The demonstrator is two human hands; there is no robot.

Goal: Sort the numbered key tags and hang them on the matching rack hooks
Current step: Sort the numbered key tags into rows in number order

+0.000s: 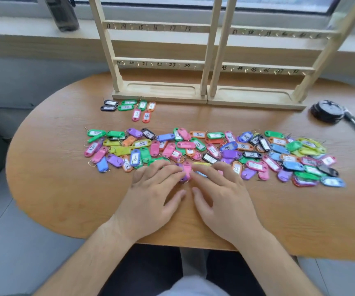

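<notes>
A rounded, wood-grain table (55, 167) carries a wide, loose band of glossy oblong plastic key tags (215, 150) in many colours, with bare wood from it to the near edge. Beyond a narrower bare strip, a small group of tags (137, 107) numbered 1 to 4 lies just before two pale wooden racks (159, 90) with numbered hook rails. The left hand (151, 189) and right hand (221, 189) lie palm down, fingers spread and relaxed, fingertips resting on tags at the band's near edge, gripping nothing.
</notes>
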